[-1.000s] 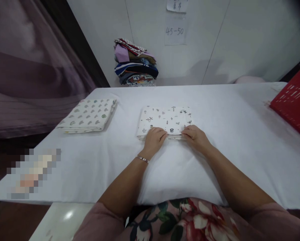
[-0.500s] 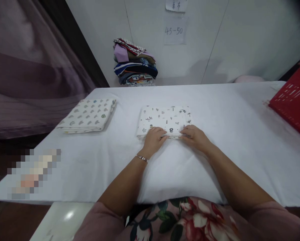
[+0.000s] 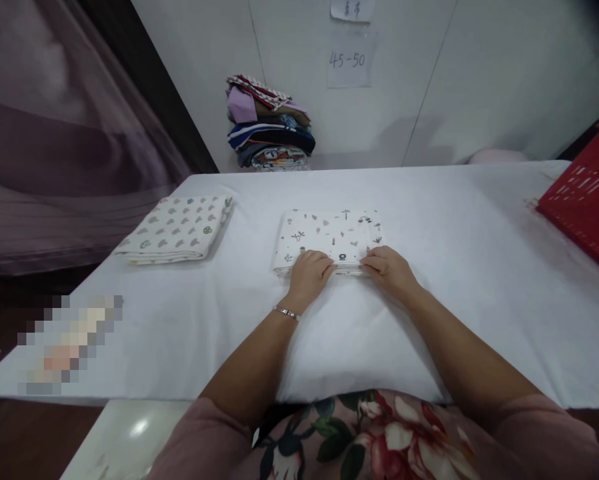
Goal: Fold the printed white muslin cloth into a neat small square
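Observation:
A folded white cloth [image 3: 329,233] with small printed trees and other motifs lies flat in the middle of the table. At its near edge, my left hand [image 3: 310,273] grips the folded layers, thumb in front and fingers on top. My right hand [image 3: 390,272] pinches the same edge farther right, near the cloth's corner. Between the two hands a short stretch of the layered edge shows. A bracelet [image 3: 286,313] circles my left wrist.
Another folded cloth [image 3: 179,228], printed with grey shapes, lies on the white-covered table [image 3: 459,220] to the left. A blurred patch [image 3: 77,347] covers something at the front left. A stack of folded fabrics [image 3: 270,127] stands behind; a red basket [image 3: 587,193] is at the right.
Both hands keep their hold on the cloth's near edge, with only a very slight shift. The cloth stays where it was.

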A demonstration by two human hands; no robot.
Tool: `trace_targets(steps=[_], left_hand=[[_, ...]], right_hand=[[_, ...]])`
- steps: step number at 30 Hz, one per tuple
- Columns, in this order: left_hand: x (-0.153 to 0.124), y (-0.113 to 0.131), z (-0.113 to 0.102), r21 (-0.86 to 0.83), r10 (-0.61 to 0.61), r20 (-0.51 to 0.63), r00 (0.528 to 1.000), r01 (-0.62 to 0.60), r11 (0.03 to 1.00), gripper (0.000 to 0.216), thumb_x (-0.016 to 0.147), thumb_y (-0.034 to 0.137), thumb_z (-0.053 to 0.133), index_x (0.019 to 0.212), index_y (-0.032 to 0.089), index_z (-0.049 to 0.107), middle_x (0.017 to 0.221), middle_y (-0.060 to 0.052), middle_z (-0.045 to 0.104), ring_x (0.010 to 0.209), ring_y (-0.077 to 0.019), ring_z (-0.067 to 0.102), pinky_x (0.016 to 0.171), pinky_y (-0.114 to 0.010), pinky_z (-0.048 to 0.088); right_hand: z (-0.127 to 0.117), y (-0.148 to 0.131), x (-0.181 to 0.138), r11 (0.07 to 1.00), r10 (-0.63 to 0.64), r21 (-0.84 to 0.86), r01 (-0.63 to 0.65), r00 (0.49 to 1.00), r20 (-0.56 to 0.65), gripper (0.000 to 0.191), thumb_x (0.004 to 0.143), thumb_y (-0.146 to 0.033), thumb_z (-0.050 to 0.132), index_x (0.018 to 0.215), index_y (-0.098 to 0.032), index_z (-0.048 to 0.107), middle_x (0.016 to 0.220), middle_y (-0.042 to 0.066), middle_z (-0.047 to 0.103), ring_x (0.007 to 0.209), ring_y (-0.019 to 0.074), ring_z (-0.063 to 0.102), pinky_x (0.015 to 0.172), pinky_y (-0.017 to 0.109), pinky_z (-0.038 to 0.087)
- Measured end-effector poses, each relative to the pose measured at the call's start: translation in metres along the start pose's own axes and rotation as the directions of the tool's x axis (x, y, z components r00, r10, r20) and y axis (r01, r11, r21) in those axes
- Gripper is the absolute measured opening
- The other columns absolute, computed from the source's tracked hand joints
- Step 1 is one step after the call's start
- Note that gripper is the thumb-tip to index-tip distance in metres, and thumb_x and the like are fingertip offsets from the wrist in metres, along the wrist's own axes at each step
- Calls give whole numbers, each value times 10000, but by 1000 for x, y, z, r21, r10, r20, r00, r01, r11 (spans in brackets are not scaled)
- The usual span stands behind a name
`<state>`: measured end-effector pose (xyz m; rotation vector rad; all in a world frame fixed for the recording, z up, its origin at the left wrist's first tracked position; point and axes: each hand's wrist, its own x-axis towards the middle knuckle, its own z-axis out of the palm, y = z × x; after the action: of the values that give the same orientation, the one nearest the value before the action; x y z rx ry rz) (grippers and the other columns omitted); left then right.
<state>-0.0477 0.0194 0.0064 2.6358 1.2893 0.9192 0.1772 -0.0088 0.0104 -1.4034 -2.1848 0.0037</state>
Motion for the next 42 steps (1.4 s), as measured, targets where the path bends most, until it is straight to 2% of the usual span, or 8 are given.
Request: trace_targets(steps=[5,11,16,21,25,29,36,42], left_hand=[[-2,0,0,-5,6,20,1000,-6,1000,156,873,302,521,839,218,648,889,-25,644,868,-184,534,774,-355,411],[-2,-1,1,-10,-12,30,999,12,1000,206,856,324,546,1027,231,613,963,-38,630,907,-196,543,800,-363,420],[0,0,3,26,2,20,1000,-2,1000,156,869,228,501,974,224,615,923,-40,625,887,-198,532,798,-366,416],[1,3,4,51,-12,15,1000,11,999,230,802,96,492,968,222,589,942,-43,603,896,-211,513,777,-365,415],[1,4,4,55,-27,13,1000,26,998,226,771,65,484,914,217,572,900,-42,587,875,-213,506,759,-361,414],[2,5,3,47,-25,3,1000,25,999,200,778,73,476,891,217,555,891,-42,582,863,-211,504,753,-356,408],[2,6,3,59,-25,5,1000,25,998,188,765,53,464,854,207,522,879,-34,574,852,-201,488,745,-339,397],[2,8,2,95,-48,78,996,41,995,186,758,48,472,834,211,517,892,-37,564,877,-205,484,753,-345,387]], right_hand=[[0,2,-1,1000,-14,-1,14,999,32,208,881,-251,490,877,-244,698,909,55,637,866,200,540,722,318,432],[0,1,-1,1000,4,31,-4,1000,-21,186,873,-241,505,907,-251,688,925,58,641,898,205,555,727,308,439],[0,-1,-1,1000,-8,19,9,998,-63,224,902,-270,451,923,-251,673,943,62,639,902,208,547,743,324,447],[1,0,-1,1000,-18,14,19,999,-48,228,902,-259,440,928,-235,665,938,72,633,893,210,541,753,332,442],[2,3,-1,999,-49,8,49,999,-5,203,863,-240,488,989,-225,647,978,81,627,901,223,537,769,354,439],[5,4,-1,999,-43,-13,43,999,-1,260,841,-232,511,1078,-207,613,1018,89,616,914,232,529,765,352,435],[8,-3,1,995,-22,-97,11,994,-111,250,816,-101,457,943,-192,652,966,86,610,883,217,504,749,327,395],[8,-3,-1,989,-57,-140,50,997,-46,220,805,-83,488,848,-192,674,887,66,604,805,192,478,700,294,361]])
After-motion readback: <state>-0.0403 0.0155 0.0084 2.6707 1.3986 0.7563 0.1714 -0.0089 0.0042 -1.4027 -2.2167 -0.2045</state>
